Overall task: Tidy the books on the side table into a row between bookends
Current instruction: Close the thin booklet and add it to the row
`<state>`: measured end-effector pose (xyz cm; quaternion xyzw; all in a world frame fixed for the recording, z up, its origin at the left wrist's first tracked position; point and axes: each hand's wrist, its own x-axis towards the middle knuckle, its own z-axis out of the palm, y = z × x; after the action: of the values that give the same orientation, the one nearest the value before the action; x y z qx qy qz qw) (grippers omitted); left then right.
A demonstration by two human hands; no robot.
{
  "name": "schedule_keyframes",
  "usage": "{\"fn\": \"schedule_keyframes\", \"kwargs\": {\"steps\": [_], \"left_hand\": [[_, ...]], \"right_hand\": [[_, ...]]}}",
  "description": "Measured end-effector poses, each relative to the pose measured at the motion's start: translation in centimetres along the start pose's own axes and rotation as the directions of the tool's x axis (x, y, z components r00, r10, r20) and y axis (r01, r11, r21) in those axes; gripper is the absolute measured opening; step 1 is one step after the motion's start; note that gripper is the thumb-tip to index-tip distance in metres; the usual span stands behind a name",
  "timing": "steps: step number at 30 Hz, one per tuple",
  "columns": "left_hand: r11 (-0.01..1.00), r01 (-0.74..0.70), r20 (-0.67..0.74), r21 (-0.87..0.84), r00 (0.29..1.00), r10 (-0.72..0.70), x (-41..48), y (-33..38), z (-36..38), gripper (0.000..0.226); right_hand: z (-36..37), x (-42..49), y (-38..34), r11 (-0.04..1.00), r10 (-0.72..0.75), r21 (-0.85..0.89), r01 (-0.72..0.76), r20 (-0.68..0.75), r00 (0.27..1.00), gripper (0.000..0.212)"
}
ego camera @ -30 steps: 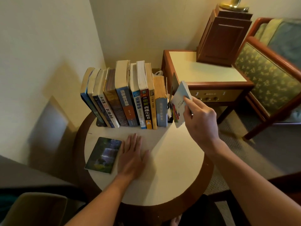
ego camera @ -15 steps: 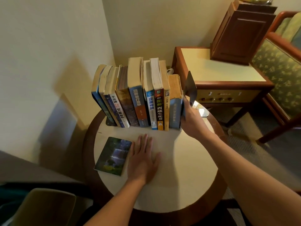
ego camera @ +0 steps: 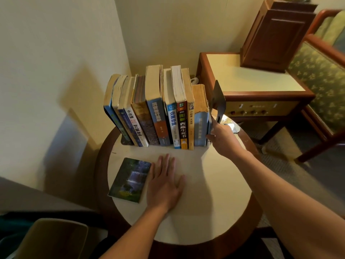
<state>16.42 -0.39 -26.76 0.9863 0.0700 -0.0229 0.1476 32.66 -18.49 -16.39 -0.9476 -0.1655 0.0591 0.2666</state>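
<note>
From the head camera I look down on the round side table (ego camera: 214, 199), set in a corner of the room. The row of books (ego camera: 162, 113) stands at the far edge of the tabletop, spines toward me. The ones on the left lean left against the left bookend (ego camera: 125, 141), of which only a dark base shows. The others stand nearly upright.

My right hand (ego camera: 223, 136) is at the right end of the row, low down. Its thumb lies on the spine of a thin book (ego camera: 209, 126) that stands between the last thick blue book and the right bookend (ego camera: 218, 101), a black plate tilted a little to the right. My fingers run behind that plate, so I cannot tell whether I am pinching anything.

My left hand (ego camera: 164, 184) lies flat on the tabletop, palm down, fingers spread and straight. Just beside its little finger a loose book (ego camera: 130, 180) with a waterfall cover lies flat, well apart from the row.

Beyond the table stand a wooden nightstand (ego camera: 252, 75) with a wooden box (ego camera: 276, 34) on it, and beside that an armchair (ego camera: 321, 75) with patterned green upholstery.
</note>
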Motion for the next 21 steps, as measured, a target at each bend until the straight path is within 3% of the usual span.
{"fn": "schedule_keyframes", "kwargs": {"steps": [3,7,12,18,21], "left_hand": [[1.000,0.003,0.005,0.006,1.000,-0.003,0.0,0.0,-0.1,0.075],[1.000,0.012,0.031,0.014,0.999,-0.012,-0.1,0.1,-0.2,0.076],[0.998,0.004,0.160,0.056,0.987,-0.013,0.3,0.3,-1.2,0.077],[0.995,-0.085,0.399,0.059,0.915,0.055,1.0,-0.7,-3.6,0.083],[0.992,-0.128,0.390,0.014,0.914,0.113,0.2,-0.6,-5.7,0.079]], "right_hand": [[0.1,-0.3,0.0,1.000,-0.005,0.002,0.005,0.004,1.000,0.060],[0.0,-1.5,0.5,0.999,0.019,-0.046,-0.016,0.055,0.998,0.075],[-0.5,-4.4,0.5,0.995,0.029,-0.097,-0.017,0.127,0.991,0.086],[-0.9,-8.5,0.0,0.992,0.067,-0.122,-0.042,0.210,0.975,0.082],[-0.3,-10.6,0.1,0.990,0.076,-0.138,-0.040,0.264,0.961,0.076]]}}
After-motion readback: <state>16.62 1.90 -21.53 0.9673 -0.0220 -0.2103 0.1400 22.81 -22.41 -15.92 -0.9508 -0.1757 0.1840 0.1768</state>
